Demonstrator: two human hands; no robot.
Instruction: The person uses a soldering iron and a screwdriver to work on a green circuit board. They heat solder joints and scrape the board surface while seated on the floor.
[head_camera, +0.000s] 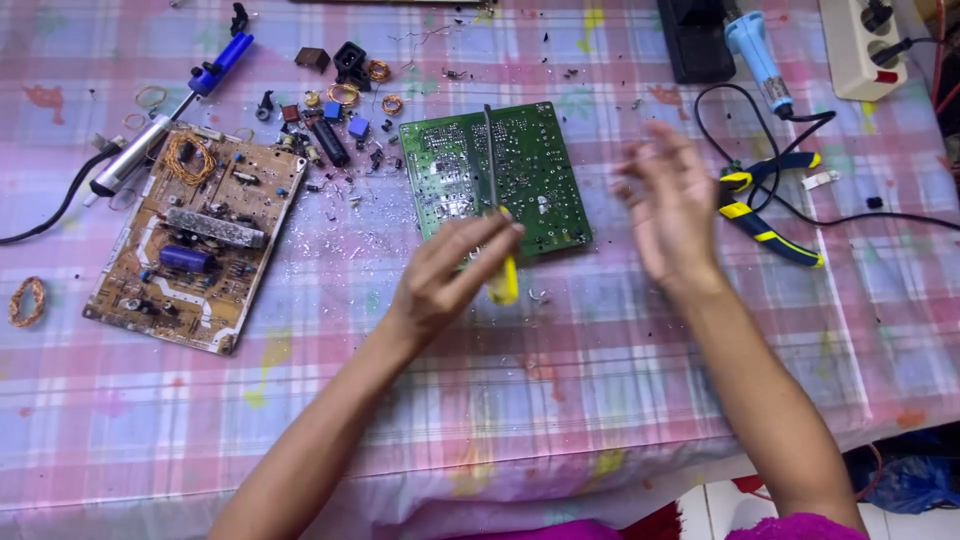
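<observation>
Fingers of my left hand (450, 270) wrap around a yellow-handled screwdriver (497, 220), its shaft lying across the green circuit board (495, 175) just ahead; my right hand (672, 205) hovers open and empty beside that board, blurred. Solder side up, the green board looks mostly bare, so I judge it largely stripped. Left of it, the brown circuit board (195, 235) keeps its coil, capacitor and heat sink, apparently work left to do. Beyond, pulled parts (335, 100) lie scattered by the blue solder sucker (175, 110); pliers (765, 200) and soldering iron (757, 55) rest farther right.
</observation>
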